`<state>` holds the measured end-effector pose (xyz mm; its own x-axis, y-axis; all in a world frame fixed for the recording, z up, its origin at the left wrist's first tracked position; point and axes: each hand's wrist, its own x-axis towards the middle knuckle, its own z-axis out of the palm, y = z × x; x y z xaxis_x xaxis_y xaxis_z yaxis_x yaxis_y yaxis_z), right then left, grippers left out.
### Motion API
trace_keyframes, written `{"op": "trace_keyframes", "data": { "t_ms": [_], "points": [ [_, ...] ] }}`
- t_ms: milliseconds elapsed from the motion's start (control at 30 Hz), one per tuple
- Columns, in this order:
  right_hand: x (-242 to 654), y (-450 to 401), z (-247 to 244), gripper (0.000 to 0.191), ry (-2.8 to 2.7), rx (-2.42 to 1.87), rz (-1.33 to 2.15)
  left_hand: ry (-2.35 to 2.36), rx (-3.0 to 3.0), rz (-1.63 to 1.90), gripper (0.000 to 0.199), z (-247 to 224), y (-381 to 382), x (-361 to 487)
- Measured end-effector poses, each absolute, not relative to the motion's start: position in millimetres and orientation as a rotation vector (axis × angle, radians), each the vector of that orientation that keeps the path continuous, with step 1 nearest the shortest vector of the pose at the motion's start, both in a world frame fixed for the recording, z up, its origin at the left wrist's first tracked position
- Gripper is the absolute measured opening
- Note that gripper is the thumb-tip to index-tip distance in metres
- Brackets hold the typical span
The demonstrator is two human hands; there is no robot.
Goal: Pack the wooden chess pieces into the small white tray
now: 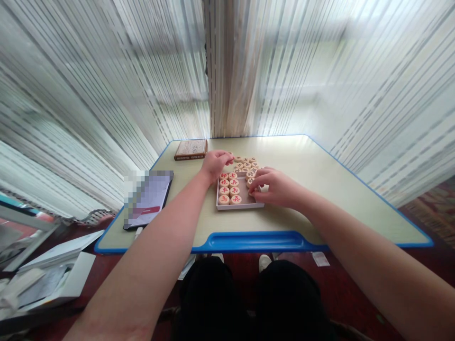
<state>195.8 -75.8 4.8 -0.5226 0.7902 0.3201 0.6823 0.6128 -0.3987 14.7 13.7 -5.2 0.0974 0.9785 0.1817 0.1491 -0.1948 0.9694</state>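
Observation:
A shallow white box [240, 207] lies on the table with round wooden Chinese chess pieces in it. Red-marked pieces [233, 190] fill two columns on its left side. Dark-marked pieces [250, 175] stand along the right side, partly covered by my right hand [270, 185]. That hand is closed, its fingertips pinching a pale chess piece at the box's right side. Beyond the box, several dark-marked pieces [246, 164] lie grouped on the table. My left hand [216, 162] hovers at the box's far left corner, fingers curled together beside this group; whatever they hold is too small to make out.
A brown patterned box [191, 149] sits at the table's far left. A tablet [151, 199] with a cable lies on the left side. Along the near edge of the table [341, 189] runs a blue tray groove [254, 241]. Striped curtains hang behind; an open white box [59, 279] is below left.

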Motion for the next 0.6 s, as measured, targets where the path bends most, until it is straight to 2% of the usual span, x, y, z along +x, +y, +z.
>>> {"op": "trace_keyframes", "data": {
  "t_ms": [600],
  "points": [
    [195.5, -77.9, 7.3, 0.008, -2.364, -1.221, 0.291, 1.148, 1.476, 1.170, 0.013, -0.3, 6.4, 16.5]
  ]
}}
